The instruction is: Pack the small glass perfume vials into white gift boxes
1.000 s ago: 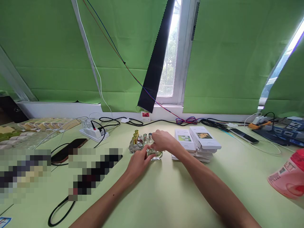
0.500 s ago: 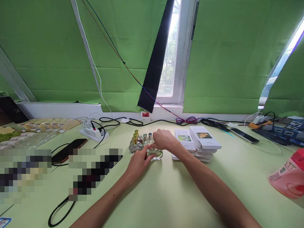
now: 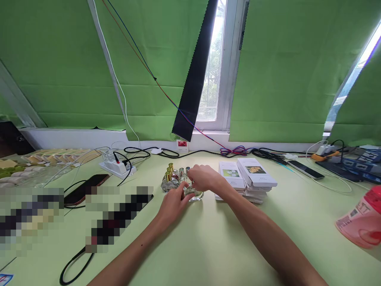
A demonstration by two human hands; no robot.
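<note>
A small clear glass perfume bottle (image 3: 195, 195) stands upright on the table. My left hand (image 3: 174, 202) is closed around its left side, the thumb along the glass. Over its top my right hand (image 3: 204, 178) bends down with fingers pinched together at the neck. The bottle's top is hidden behind those fingers. Beside my left hand, several glass bottles with gold tops (image 3: 169, 178) stand in a cluster. Silver bottle tops (image 3: 181, 173) show just behind my fingers.
Stacks of white printed boxes (image 3: 253, 178) stand right of my right hand. A power strip (image 3: 116, 166) with cables lies at the back left. One phone (image 3: 86, 188) rests on the left, another phone (image 3: 306, 170) on the right. A pink container (image 3: 361, 218) stands far right.
My right hand has shifted slightly left and turned a little at the top of the perfume bottle. My left hand and the bottle have stayed in place.
</note>
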